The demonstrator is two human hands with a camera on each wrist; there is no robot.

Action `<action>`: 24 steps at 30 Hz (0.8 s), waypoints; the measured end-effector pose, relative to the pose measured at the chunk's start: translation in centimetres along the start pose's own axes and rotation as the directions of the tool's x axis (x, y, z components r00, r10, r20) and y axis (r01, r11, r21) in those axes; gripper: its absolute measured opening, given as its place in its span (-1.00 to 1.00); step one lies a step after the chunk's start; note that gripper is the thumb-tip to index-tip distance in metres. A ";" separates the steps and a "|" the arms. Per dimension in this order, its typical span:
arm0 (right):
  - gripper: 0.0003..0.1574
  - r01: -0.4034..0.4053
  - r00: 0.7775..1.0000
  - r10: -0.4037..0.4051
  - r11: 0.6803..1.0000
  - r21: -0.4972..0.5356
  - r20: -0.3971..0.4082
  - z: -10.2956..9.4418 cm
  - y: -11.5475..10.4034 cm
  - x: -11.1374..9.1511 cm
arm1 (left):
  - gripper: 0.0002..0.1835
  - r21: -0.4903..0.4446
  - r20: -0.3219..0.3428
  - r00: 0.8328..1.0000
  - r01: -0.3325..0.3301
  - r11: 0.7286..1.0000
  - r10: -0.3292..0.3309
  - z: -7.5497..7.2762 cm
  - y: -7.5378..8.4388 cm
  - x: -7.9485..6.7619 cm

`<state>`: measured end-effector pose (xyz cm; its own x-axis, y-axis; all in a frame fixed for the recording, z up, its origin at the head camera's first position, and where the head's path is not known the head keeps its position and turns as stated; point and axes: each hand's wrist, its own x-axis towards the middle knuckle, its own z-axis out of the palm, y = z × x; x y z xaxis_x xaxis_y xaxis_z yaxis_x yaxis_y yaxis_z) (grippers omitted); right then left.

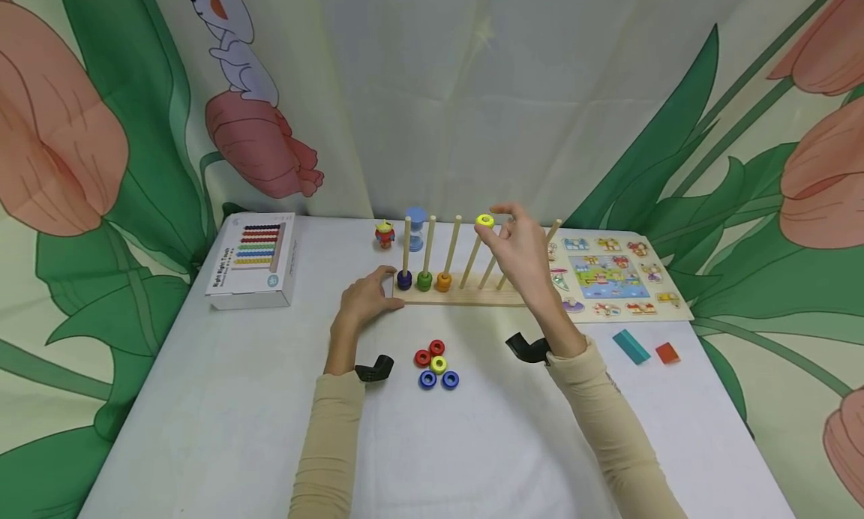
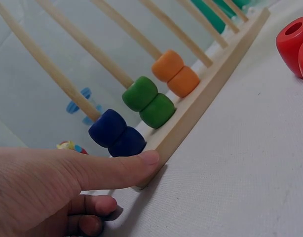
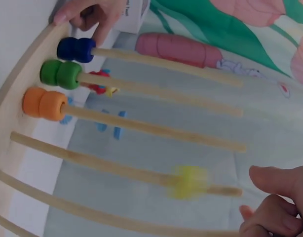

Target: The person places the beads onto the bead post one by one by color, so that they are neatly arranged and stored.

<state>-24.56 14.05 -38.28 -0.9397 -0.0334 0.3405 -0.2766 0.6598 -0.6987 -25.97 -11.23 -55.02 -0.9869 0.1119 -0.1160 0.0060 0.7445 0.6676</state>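
A wooden peg rack [image 1: 466, 297] stands on the white table, its upright pegs in a row. Pairs of dark blue [image 2: 117, 132], green [image 2: 149, 102] and orange beads [image 2: 175, 73] sit on the first three pegs from the left. My left hand [image 1: 367, 300] grips the rack's left end, thumb along the front edge. Near the top of the fourth peg is a yellow bead [image 3: 189, 182], blurred in the right wrist view. Just beyond that peg's tip, my right hand [image 1: 523, 256] has its thumb and fingers apart, clear of the bead in the right wrist view.
Loose red [image 1: 422, 358], yellow [image 1: 438, 365] and blue beads [image 1: 450, 380] lie in front of the rack. A white box [image 1: 251, 260] is at left; a toy figure [image 1: 385, 235] and blue sand timer [image 1: 415, 229] stand behind. A picture puzzle board [image 1: 634, 309] and two small blocks [image 1: 631, 347] lie at right.
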 end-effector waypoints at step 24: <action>-0.57 -0.077 0.818 0.119 0.992 -0.098 0.562 7.7 6.0 -13.6 | -0.22 0.006 -0.001 1.000 0.015 1.000 -0.015 0.1 0.0 0.0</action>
<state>-14.98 12.66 -51.97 -0.9151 -0.3709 -0.1584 -0.1823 0.7307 -0.6580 -25.98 -11.13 -55.11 -0.9871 0.1000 -0.1251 -0.0079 0.7498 0.6616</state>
